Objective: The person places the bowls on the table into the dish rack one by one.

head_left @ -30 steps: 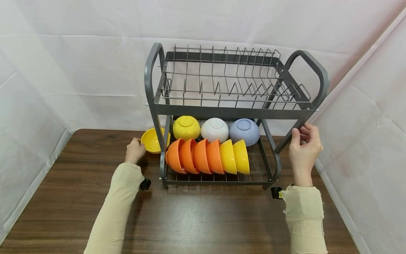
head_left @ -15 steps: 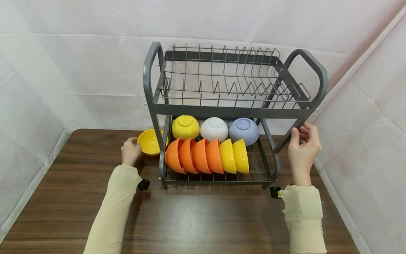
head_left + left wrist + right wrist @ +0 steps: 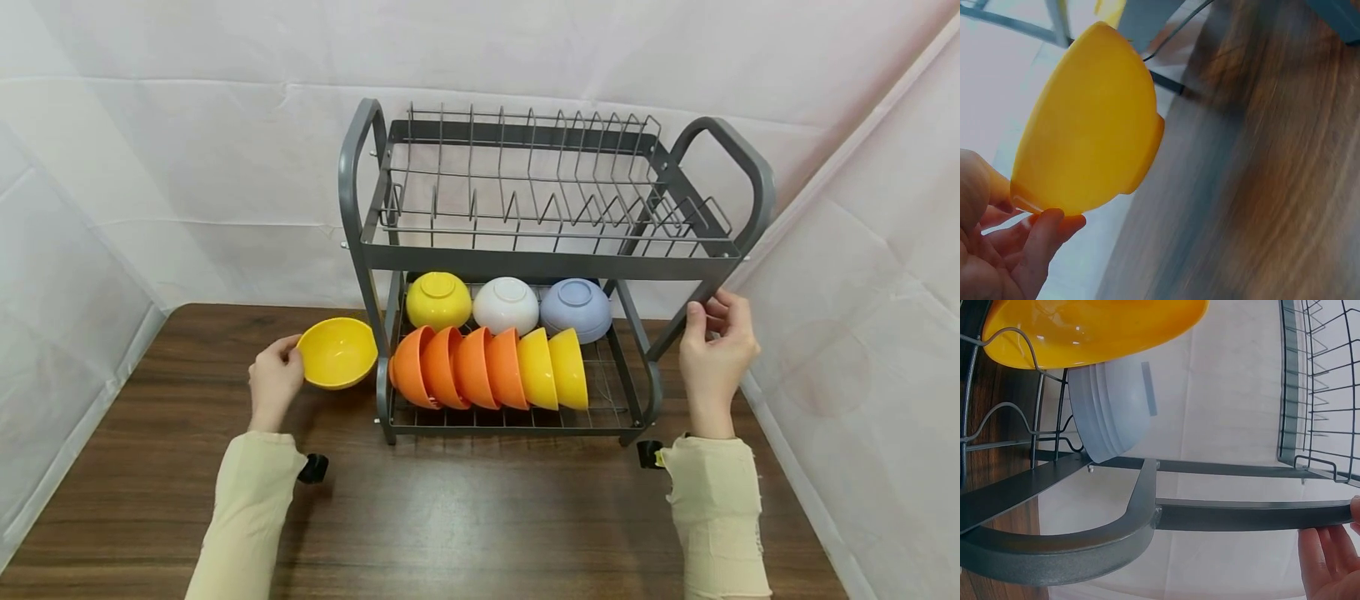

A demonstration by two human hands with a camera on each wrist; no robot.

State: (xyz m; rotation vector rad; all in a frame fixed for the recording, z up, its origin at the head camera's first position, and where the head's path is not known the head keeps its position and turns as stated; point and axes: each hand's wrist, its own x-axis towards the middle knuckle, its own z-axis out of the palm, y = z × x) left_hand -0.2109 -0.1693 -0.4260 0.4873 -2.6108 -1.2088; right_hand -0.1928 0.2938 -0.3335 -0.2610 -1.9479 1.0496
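My left hand (image 3: 275, 382) pinches the rim of a yellow bowl (image 3: 339, 353), thumb and fingers at its left edge. In the left wrist view the bowl (image 3: 1088, 122) is held tilted over the wooden table, its foot ring facing right. On the other side, my right hand (image 3: 720, 350) grips the right front post of a dark grey two-tier dish rack (image 3: 525, 265). The right wrist view shows the fingers (image 3: 1329, 559) wrapped against that post (image 3: 1254, 515). The held bowl is just left of the rack's left front leg.
On the lower tier, a row of orange bowls (image 3: 474, 372) and yellow bowls (image 3: 570, 372) leans in front. Behind them sit upside-down yellow (image 3: 439, 302), white (image 3: 507, 305) and light blue (image 3: 577, 310) bowls. White sheeting (image 3: 225, 150) hangs behind the wooden table (image 3: 465, 517).
My left hand has drawn the yellow bowl left and nearer from beside the rack's left leg, lifting it and tilting it. The right hand stays on the post.
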